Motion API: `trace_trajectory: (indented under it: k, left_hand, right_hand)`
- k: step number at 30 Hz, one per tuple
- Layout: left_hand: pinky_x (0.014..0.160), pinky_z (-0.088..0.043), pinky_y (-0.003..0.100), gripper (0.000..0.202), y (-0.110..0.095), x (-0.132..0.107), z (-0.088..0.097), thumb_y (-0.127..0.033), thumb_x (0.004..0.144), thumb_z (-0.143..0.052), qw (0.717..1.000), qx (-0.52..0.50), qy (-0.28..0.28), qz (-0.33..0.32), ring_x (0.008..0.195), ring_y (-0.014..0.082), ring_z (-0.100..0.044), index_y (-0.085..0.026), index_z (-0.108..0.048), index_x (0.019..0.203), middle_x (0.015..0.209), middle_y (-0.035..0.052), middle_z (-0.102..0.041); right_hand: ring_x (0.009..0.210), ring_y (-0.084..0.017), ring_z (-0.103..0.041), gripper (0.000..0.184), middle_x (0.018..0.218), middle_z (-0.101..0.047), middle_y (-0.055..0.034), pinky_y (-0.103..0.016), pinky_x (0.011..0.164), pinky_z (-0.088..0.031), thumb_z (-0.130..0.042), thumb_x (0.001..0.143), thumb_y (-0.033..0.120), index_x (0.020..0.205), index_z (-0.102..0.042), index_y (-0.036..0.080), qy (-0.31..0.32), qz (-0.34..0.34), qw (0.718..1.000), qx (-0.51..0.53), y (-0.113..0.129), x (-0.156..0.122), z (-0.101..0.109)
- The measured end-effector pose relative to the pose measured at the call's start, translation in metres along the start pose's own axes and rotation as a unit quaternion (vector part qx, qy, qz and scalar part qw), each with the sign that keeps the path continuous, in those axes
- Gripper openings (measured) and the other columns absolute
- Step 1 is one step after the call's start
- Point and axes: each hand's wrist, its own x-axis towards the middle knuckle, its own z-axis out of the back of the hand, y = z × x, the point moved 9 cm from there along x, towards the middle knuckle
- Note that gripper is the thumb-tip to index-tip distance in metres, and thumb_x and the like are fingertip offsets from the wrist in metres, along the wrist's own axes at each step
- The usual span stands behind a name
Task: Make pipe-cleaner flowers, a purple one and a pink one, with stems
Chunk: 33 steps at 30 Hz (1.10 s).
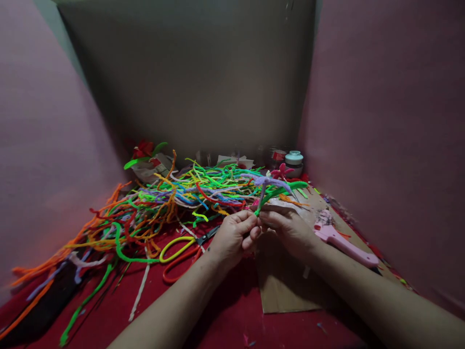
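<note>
Both my hands meet above the front edge of a brown cardboard sheet. They hold a small pipe-cleaner flower (271, 195) with lilac petals and a long green leaf. My left hand (235, 233) pinches the low end of its green stem between thumb and fingers. Close against it, my right hand (290, 231) has its fingers closed at the base of the leaf; its fingertips are partly hidden. Scissors (198, 241) with one yellow and one red handle loop lie to the left of my left hand, blades partly behind the wrist.
A big tangled heap of coloured pipe cleaners (145, 206) spreads across the red cloth (232, 310). On the cardboard (290, 293) lies a pink-handled tool (345, 245) with dark fuzz at its head. A jar with a pale blue lid (294, 157) stands behind. Pink panels rise on both sides.
</note>
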Motion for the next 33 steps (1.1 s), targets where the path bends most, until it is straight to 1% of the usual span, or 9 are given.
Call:
trace_trajectory:
  k: [8,13,15,18,21,23,25,30,33]
  left_hand:
    - [0.033,-0.018,0.013,0.019,0.011,0.0,-0.004,-0.03,0.081,-0.062,0.994,-0.047,0.076,0.059,0.032,-0.0006,-0.015,-0.014,-0.054,0.076,0.049,-0.0092,-0.041]
    - [0.037,-0.023,0.017,0.026,-0.003,0.0,-0.001,-0.037,0.085,-0.053,0.99,0.137,0.014,-0.014,0.034,0.0028,-0.03,-0.014,-0.053,0.072,0.051,-0.0054,-0.046]
    - [0.042,-0.029,0.018,0.026,-0.013,-0.001,0.004,-0.035,0.086,-0.05,0.961,0.262,-0.045,-0.073,0.04,0.0055,-0.039,-0.015,-0.052,0.069,0.055,-0.0035,-0.049]
    - [0.054,-0.034,0.02,0.016,-0.028,-0.009,0.005,-0.028,0.084,-0.051,0.872,0.44,-0.121,-0.176,0.054,0.009,-0.046,-0.017,-0.055,0.073,0.061,-0.0027,-0.051]
    - [0.058,-0.032,0.022,0.011,-0.032,-0.016,0.0,-0.025,0.083,-0.05,0.785,0.555,-0.135,-0.239,0.058,0.0108,-0.045,-0.017,-0.058,0.079,0.065,-0.001,-0.051]
    - [0.058,-0.032,0.023,0.014,-0.032,-0.017,-0.002,-0.023,0.085,-0.047,0.772,0.571,-0.124,-0.252,0.057,0.011,-0.045,-0.017,-0.059,0.081,0.065,-0.0006,-0.051]
    - [0.057,-0.031,0.022,0.015,-0.033,-0.016,0.0,-0.021,0.085,-0.046,0.793,0.545,-0.121,-0.245,0.056,0.0101,-0.043,-0.017,-0.059,0.079,0.061,-0.002,-0.048]
    - [0.048,-0.026,0.019,0.022,-0.025,-0.005,0.01,-0.029,0.081,-0.054,0.932,0.321,-0.108,-0.13,0.046,0.0064,-0.031,-0.016,-0.053,0.064,0.051,-0.0062,-0.039]
    - [0.042,-0.02,0.018,0.025,-0.015,-0.003,0.008,-0.034,0.077,-0.06,0.976,0.197,-0.077,-0.054,0.041,0.0038,-0.028,-0.015,-0.051,0.063,0.048,-0.0074,-0.04]
  right_hand:
    - [0.074,-0.017,-0.058,0.018,0.077,-0.069,-0.0033,-0.03,0.068,-0.042,-0.069,0.068,0.026,0.084,-0.074,0.02,0.014,-0.046,0.997,0.057,-0.012,0.002,0.001]
    - [0.066,-0.017,-0.059,0.014,0.069,-0.068,-0.002,-0.03,0.065,-0.043,-0.067,0.07,0.023,0.082,-0.073,0.02,0.028,-0.041,0.993,0.106,-0.011,0.0,-0.004]
    - [0.061,-0.016,-0.058,0.014,0.067,-0.067,-0.0017,-0.03,0.061,-0.043,-0.069,0.068,0.024,0.081,-0.073,0.019,0.009,-0.047,0.992,0.113,-0.013,-0.001,-0.002]
    - [0.054,-0.013,-0.054,0.015,0.064,-0.066,-0.0006,-0.029,0.057,-0.043,-0.072,0.063,0.023,0.077,-0.073,0.019,-0.04,-0.05,0.992,0.107,-0.016,-0.002,0.006]
    - [0.053,-0.012,-0.053,0.011,0.06,-0.064,0.0007,-0.028,0.056,-0.042,-0.073,0.063,0.024,0.074,-0.074,0.02,-0.05,-0.044,0.993,0.099,-0.017,-0.003,0.007]
    - [0.058,-0.013,-0.054,0.01,0.062,-0.064,0.0007,-0.028,0.059,-0.043,-0.074,0.063,0.024,0.073,-0.074,0.021,-0.046,-0.033,0.994,0.09,-0.015,-0.003,0.005]
    - [0.062,-0.015,-0.055,0.01,0.067,-0.066,-0.0002,-0.029,0.062,-0.043,-0.073,0.064,0.026,0.074,-0.074,0.022,-0.041,-0.022,0.997,0.069,-0.012,-0.003,0.004]
    - [0.064,-0.015,-0.055,0.016,0.072,-0.066,-0.0018,-0.031,0.064,-0.041,-0.07,0.069,0.031,0.08,-0.073,0.019,-0.041,-0.034,0.998,0.039,-0.014,-0.003,0.006]
    - [0.065,-0.014,-0.052,0.012,0.07,-0.063,-0.0006,-0.03,0.063,-0.04,-0.068,0.072,0.03,0.075,-0.071,0.019,-0.018,-0.02,0.999,0.04,-0.012,-0.001,0.004]
